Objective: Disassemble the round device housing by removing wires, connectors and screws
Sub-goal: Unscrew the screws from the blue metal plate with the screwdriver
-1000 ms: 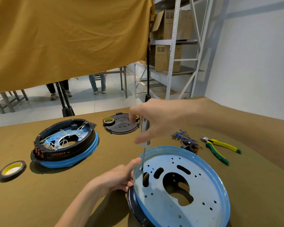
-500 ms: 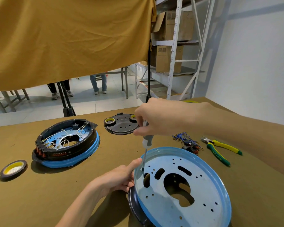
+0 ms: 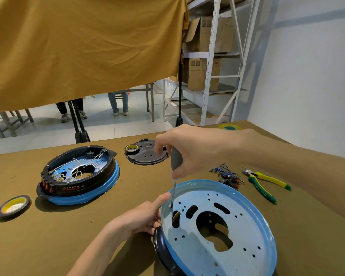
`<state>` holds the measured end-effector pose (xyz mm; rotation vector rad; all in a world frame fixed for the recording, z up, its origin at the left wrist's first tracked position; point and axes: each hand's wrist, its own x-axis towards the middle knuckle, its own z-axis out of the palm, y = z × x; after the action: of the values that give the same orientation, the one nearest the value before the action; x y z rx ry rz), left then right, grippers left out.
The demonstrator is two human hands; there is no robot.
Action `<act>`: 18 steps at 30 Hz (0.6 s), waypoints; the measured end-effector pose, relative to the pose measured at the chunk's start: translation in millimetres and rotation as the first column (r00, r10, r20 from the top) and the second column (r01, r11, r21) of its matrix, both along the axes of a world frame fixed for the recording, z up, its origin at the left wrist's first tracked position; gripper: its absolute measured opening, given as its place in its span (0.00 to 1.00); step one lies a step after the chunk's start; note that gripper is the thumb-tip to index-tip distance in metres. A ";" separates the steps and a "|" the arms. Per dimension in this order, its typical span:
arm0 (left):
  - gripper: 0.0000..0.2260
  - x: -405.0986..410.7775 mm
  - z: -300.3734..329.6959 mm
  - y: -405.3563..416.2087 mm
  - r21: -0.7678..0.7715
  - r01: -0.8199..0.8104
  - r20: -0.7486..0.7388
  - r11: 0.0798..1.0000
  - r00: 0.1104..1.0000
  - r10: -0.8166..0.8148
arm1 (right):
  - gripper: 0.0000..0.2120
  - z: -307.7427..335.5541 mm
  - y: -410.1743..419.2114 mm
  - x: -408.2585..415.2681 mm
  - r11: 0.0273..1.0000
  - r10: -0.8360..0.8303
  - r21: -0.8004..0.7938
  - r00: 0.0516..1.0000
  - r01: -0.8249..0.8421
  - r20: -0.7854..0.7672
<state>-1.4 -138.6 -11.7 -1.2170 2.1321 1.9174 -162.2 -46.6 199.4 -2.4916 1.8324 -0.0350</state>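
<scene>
Housing [image 3: 227, 236] gripped at its rim by left fingers [image 3: 147, 216] — right fingers [image 3: 187, 148] hold screwdriver [image 3: 175, 166] upright.

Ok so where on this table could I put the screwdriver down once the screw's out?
Bare cloth lies in front of the tape roll and wired housing, left of your left hand. Another patch sits between that housing and the blue plate. Crowded: right of the plate, with the wire bundle and pliers.

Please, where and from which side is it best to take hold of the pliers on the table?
Probably the yellow-green handles of the pliers, from above. They lie flat on the table with the jaws pointing away toward the wire bundle, the handles trail toward the near right, and the cloth beside them is bare.
</scene>
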 end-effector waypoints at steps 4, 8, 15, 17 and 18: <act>0.52 1.0 0.9 1.5 -0.031 0.009 0.010 0.999 1.000 -0.009 | 0.22 -10.6 -3.8 5.3 0.963 -0.133 -0.264 0.954 0.060 -0.268; 0.53 -0.6 2.0 3.2 -0.048 -0.009 0.021 0.999 1.000 0.010 | 0.17 1.7 -4.3 -1.2 0.999 -0.035 -0.033 0.999 0.036 0.026; 0.53 0.1 6.4 6.4 -0.059 -0.032 0.023 0.998 0.999 0.033 | 0.25 -4.9 -0.1 0.1 0.966 -0.182 -0.223 0.958 0.131 -0.222; 0.54 -0.3 6.5 6.6 -0.056 -0.039 0.025 0.998 0.999 0.040 | 0.13 0.2 1.1 -0.2 0.989 -0.098 -0.117 0.992 0.088 -0.083; 0.55 -0.6 6.8 6.9 -0.053 -0.043 0.026 0.998 0.999 0.044 | 0.12 4.5 2.3 -0.8 0.997 -0.052 -0.053 0.998 0.051 -0.021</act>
<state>-2.0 -131.7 -4.9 -1.3016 2.1732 1.8616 -163.0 -44.3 203.8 -2.4882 1.9287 -0.0580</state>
